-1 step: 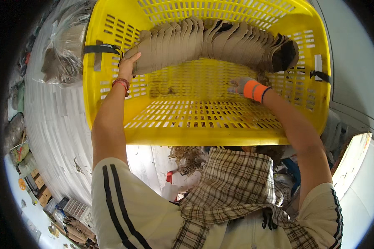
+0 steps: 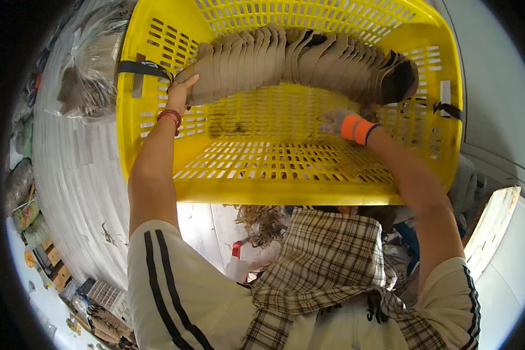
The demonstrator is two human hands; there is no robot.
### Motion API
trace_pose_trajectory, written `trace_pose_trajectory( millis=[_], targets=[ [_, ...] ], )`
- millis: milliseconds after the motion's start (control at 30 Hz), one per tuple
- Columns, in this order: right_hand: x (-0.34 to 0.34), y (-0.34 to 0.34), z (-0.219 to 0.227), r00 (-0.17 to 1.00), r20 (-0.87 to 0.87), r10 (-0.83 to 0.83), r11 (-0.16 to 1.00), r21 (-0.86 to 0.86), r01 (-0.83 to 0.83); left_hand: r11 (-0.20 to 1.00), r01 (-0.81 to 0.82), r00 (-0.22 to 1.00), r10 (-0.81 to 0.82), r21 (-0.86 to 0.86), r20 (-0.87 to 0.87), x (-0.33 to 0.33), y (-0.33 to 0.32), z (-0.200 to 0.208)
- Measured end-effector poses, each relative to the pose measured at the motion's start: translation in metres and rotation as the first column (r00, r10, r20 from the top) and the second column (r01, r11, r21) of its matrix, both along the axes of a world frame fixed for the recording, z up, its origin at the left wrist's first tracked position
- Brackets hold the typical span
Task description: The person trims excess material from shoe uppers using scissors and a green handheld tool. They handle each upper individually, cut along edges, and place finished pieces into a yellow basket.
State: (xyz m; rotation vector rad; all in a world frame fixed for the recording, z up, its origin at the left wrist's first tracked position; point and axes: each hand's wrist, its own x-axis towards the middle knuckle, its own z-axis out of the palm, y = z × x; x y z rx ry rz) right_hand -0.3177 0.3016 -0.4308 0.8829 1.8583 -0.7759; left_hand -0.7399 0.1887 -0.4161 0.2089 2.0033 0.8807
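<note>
Bare left hand, ten o'clock: rested at the row's end, grip indeterminable. Grey-gloved, orange-cuffed right hand, four o'clock: was blurred, apart from the row, closure indeterminable. Curved row of overlapping brown flat pieces, ten to two: lay unshifted since the preceding view, so its arrangement was unaltered. Yellow slotted plastic basket: contained it.

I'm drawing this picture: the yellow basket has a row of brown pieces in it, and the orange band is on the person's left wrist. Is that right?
Not quite: the orange band is on the wrist of the right hand, not the left, as the head view shows. The yellow basket does hold a row of brown pieces.
</note>
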Motion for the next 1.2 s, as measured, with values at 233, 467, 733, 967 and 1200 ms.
trace_pose_trajectory(
  millis=[233,467,733,967,1200],
  targets=[
    [0.007,-0.027,0.097,0.957,-0.291,-0.003,0.972,0.226,0.072,0.993,0.07,0.989,-0.082,-0.097,-0.121,-0.001,-0.013,-0.04],
    [0.049,-0.165,0.338,0.597,-0.8,0.066,0.633,0.496,0.595,0.846,0.256,0.863,-0.418,-0.467,-0.284,0.038,0.034,0.006],
    [0.236,-0.41,0.408,0.605,-0.77,-0.203,0.006,0.616,0.787,0.205,0.749,0.615,-0.569,0.63,-0.546,0.396,0.067,0.303],
    [0.299,-0.55,0.405,0.548,-0.677,-0.492,-0.134,0.68,0.721,0.107,0.987,-0.056,-0.493,-0.124,-0.868,0.547,0.079,0.375],
    [0.255,-0.491,0.349,0.702,-0.674,-0.23,-0.018,0.724,0.689,0.246,0.948,-0.053,-0.499,-0.2,-0.865,0.446,0.118,0.28]
  ],
)
